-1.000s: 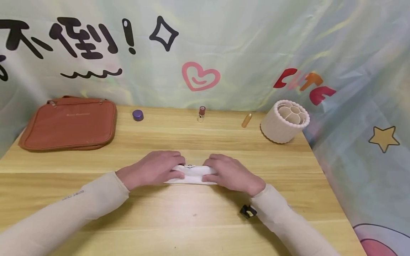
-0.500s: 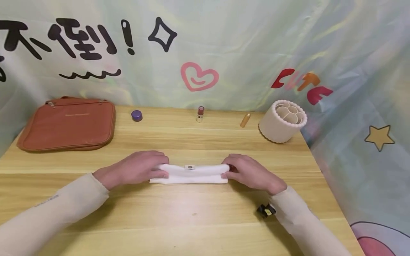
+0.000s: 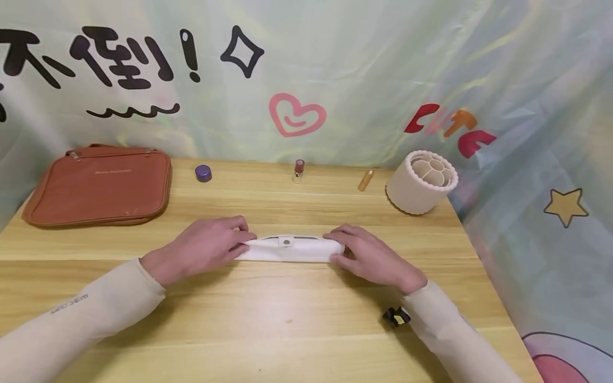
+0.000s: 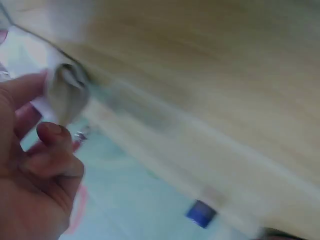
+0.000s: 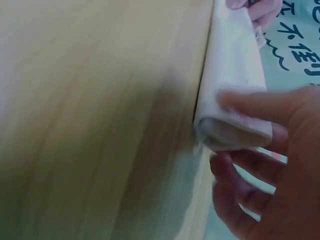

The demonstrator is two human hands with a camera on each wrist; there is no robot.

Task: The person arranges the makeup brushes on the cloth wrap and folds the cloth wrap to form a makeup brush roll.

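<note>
A white rolled-up pouch (image 3: 292,252) lies crosswise on the wooden table, its small snap tab (image 3: 286,241) facing up at the middle of the far edge. My left hand (image 3: 203,246) holds the roll's left end between thumb and fingers. At the opposite end, my right hand (image 3: 375,259) grips it, thumb on the near side and fingers over the far side. The open, hollow end of the pouch (image 4: 67,95) shows beside my fingers in the left wrist view. In the right wrist view the other end of the pouch (image 5: 232,65) shows its rolled layers.
Along the back of the table (image 3: 268,330) stand a brown zip case (image 3: 102,186), a purple cap (image 3: 203,173), a lipstick (image 3: 299,171), a small gold tube (image 3: 366,181) and a cream ribbed holder (image 3: 414,189). A printed curtain (image 3: 364,80) hangs behind them.
My hands have slid apart from the middle to the two ends of the pouch. It has since rolled slightly away from me, turning the snap tab toward the top.
</note>
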